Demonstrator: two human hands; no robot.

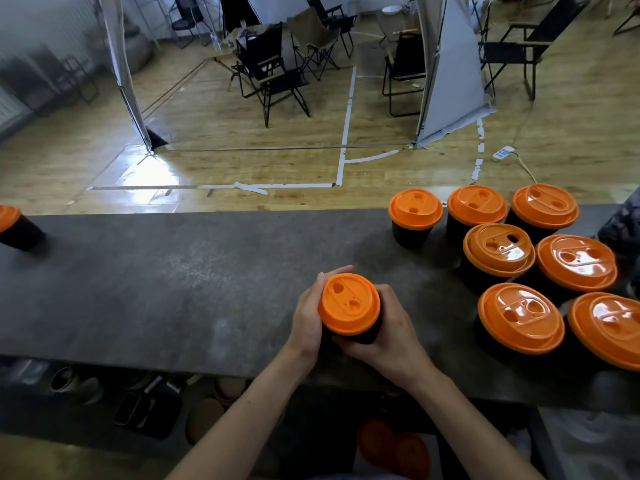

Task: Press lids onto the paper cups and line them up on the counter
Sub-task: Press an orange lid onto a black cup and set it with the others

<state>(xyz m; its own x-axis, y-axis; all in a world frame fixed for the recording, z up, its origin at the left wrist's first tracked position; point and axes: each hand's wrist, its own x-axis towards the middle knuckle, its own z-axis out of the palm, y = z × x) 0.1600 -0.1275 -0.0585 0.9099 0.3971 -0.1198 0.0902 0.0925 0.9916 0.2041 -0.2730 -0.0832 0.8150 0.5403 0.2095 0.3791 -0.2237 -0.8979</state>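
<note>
The left hand (306,317) and the right hand (391,337) curl round opposite sides of one black paper cup (367,336) near the front middle of the counter (156,282), fingers wrapped on its wall, left fingertips reaching up to the rim of its orange lid (349,303); the lid sits on the cup and looks level with the rim all round, though whether it is fully snapped home cannot be told, nor whether the cup's base rests on the counter or hangs just above it; to the right stands a cluster of seven lidded cups (498,249), all black with the same orange lids, packed close in staggered rows rather than one line, some touching their neighbours; well apart at the far left edge stands one more lidded cup (8,223), alone; so the lidding seems nearly or wholly done for what is in view, since no bare cup shows on the counter, while the lining-up looks largely left to do, the cluster on the right being bunched; under the counter a blurred stack of spare orange lids (393,445) suggests more may follow; no brand, label or writing can be read on any cup or lid, the lids showing only moulded sip holes and ridges.
</note>
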